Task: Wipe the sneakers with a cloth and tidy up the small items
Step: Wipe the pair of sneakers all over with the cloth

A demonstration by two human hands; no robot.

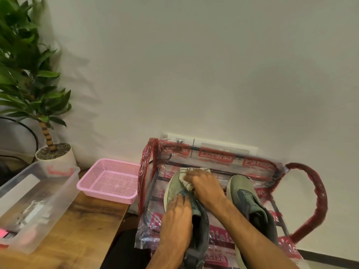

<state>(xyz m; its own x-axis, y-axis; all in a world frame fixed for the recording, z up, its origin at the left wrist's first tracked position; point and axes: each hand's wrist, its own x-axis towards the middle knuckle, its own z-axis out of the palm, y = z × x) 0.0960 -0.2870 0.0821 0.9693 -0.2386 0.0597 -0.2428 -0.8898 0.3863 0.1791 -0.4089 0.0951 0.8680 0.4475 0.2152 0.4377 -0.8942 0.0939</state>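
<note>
Lower centre: left hand (178,212) gripped sneaker (172,191), fingers curled over it; right hand (206,188) clutched cloth (184,172) on toe.

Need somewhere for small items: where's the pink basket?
Head view, left of centre: the pink basket sits on the wooden table between the clear box and the wrapped rack.
</note>
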